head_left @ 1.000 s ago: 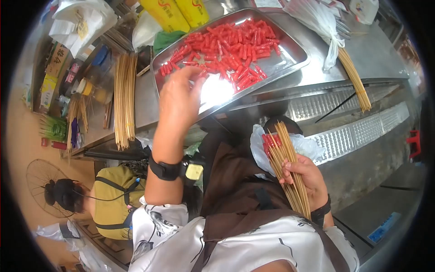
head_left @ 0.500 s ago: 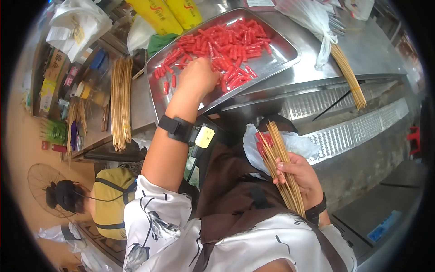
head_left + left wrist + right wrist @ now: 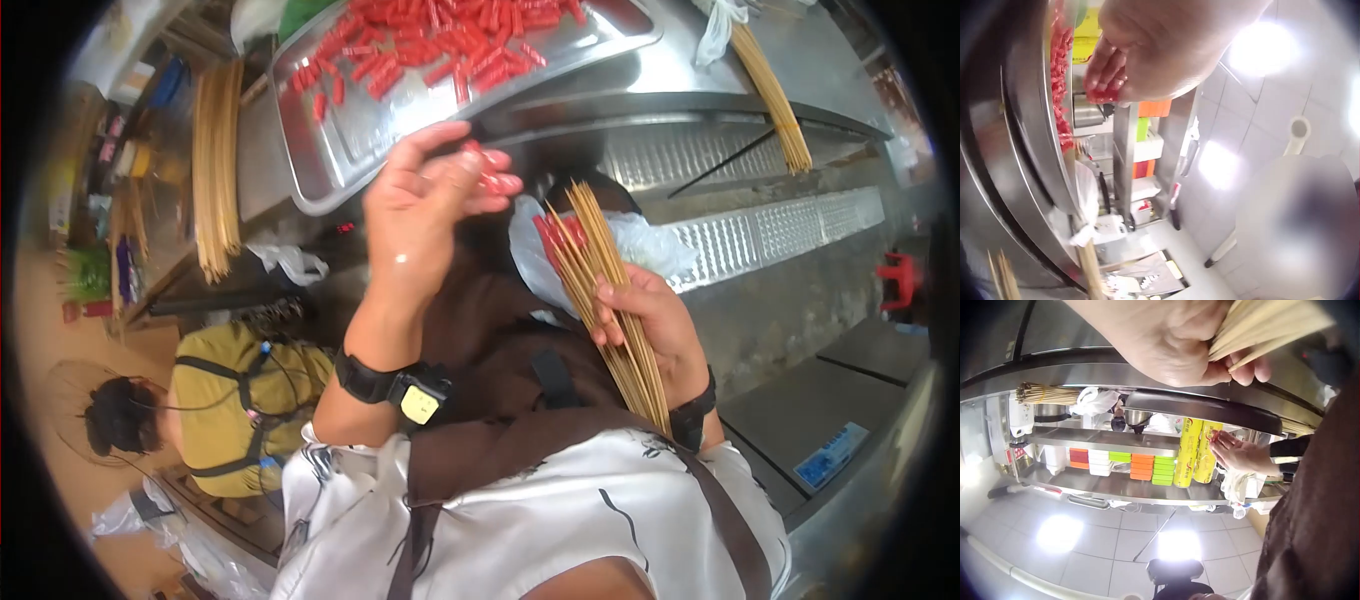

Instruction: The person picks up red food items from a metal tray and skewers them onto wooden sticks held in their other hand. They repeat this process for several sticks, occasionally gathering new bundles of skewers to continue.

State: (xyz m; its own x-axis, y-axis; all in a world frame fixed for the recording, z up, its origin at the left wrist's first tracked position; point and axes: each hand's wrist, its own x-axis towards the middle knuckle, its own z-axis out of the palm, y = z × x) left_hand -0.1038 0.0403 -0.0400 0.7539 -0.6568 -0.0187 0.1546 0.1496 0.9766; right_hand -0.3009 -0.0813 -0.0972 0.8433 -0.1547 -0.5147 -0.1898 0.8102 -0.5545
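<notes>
My left hand [image 3: 425, 205] is lifted in front of the metal tray [image 3: 309, 206], fingers curled around a few short red pieces [image 3: 488, 180]. In the left wrist view, red pieces [image 3: 1102, 94] show against those fingertips. More red cylinders [image 3: 435, 45] lie heaped in the tray. With my right hand [image 3: 650, 315] I grip a bundle of bamboo skewers [image 3: 640, 365], tips slanting up and away from my body. Red pieces [image 3: 560, 232] sit near the tips of some skewers, beside a thin plastic bag [image 3: 535, 265]. The right wrist view shows the skewers [image 3: 1266, 328] within the curled fingers.
Loose skewers [image 3: 215, 170] lie left of the tray, and another bundle [image 3: 772, 95] juts past the counter edge on the right. A person in a yellow-green top [image 3: 230, 400] is at the lower left. A metal ledge [image 3: 770, 235] runs below the counter.
My left hand went down into the red heap, then came back out toward my body with red pieces in its fingers. My right hand keeps its grip on the skewers. The head view has tilted down.
</notes>
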